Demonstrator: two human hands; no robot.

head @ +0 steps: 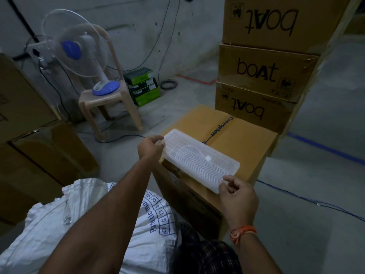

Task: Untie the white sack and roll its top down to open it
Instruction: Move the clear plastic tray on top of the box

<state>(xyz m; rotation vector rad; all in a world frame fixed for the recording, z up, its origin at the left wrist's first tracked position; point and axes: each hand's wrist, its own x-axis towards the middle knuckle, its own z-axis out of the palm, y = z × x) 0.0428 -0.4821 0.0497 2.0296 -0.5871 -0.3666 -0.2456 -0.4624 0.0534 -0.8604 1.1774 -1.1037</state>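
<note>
While the white sack [83, 210] is lying low at the left under the forearm, the left hand [151, 147] and right hand [238, 196] are pinching opposite ends of a clear plastic tray [199, 161] over a carton [243, 147], stacked boxes [262, 76] crowding behind.

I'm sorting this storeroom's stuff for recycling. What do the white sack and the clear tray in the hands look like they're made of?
White sack: apparently woven plastic fabric, matte, judging by its fine weave texture, stiff creases and blue printing.
Clear tray: seemingly thin moulded plastic, translucent and slightly glossy; the box beneath shows faintly through its wavy ribs. Left hand and right hand grip its ends.
</note>
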